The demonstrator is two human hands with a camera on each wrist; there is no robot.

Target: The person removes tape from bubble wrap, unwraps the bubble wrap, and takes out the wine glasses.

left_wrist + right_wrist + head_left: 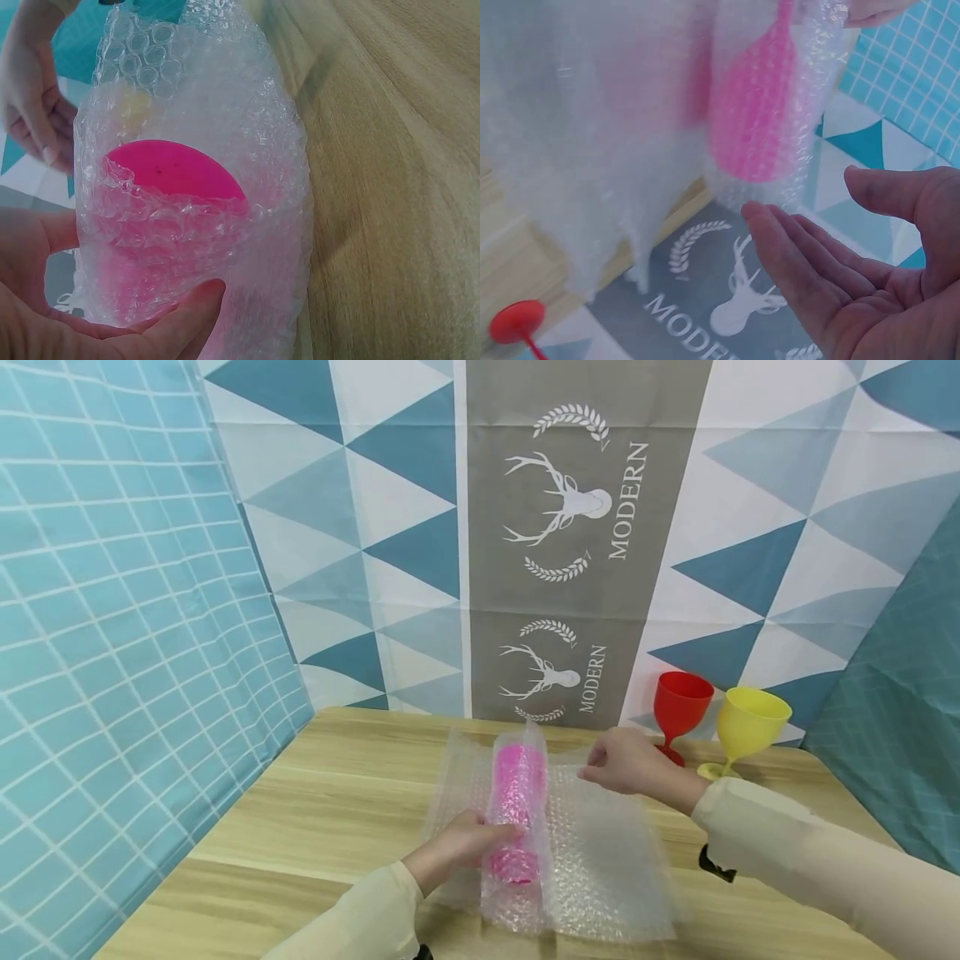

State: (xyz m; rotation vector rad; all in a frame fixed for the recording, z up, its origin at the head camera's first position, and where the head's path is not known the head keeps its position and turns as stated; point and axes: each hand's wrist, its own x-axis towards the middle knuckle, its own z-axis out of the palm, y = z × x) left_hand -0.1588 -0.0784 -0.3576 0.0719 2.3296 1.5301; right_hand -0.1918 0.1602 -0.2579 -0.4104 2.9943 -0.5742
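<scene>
A pink goblet (519, 772) lies rolled in bubble wrap (611, 860), its bowl toward the back wall and its foot toward me. My left hand (467, 839) grips the roll near the stem, thumb across the top. The left wrist view shows the goblet's round pink foot (176, 174) inside the open end of the wrap. Above the loose sheet on the right, my right hand (626, 762) holds nothing. In the right wrist view its fingers (795, 262) are extended beside the wrapped bowl (757, 112), thumb apart.
A red goblet (681, 706) and a yellow goblet (750, 727) stand upright at the table's back right, beyond my right forearm. The wooden table (337, 802) meets a patterned cloth wall behind and a blue gridded cloth (127, 610) on the left.
</scene>
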